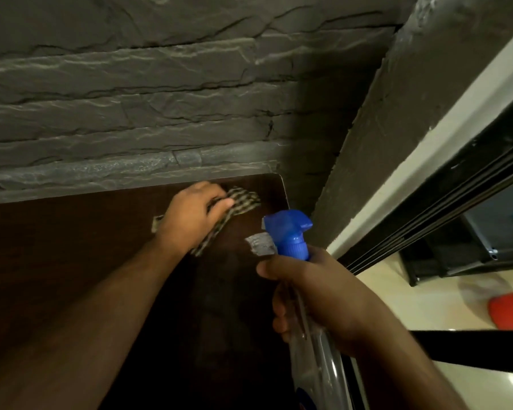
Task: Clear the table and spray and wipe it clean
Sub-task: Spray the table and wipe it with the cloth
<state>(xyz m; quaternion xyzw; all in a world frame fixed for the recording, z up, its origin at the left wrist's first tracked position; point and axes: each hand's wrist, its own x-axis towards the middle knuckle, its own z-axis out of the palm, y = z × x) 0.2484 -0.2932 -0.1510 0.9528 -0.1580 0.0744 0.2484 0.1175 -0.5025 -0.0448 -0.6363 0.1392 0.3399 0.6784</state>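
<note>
Our left hand (194, 216) grips the checked cloth (231, 213), pressing it onto the dark tabletop (71, 255) near the far right corner for wiping; our right hand (317, 294) clasps the spray bottle (290, 235) upright, nozzle kept ready.

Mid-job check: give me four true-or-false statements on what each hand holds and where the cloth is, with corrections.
1. The left hand grips the cloth. True.
2. The cloth is at the table's near edge. False: it is at the far right corner, by the wall.
3. The right hand holds the spray bottle. True.
4. The bottle's head is red. False: it is blue.
</note>
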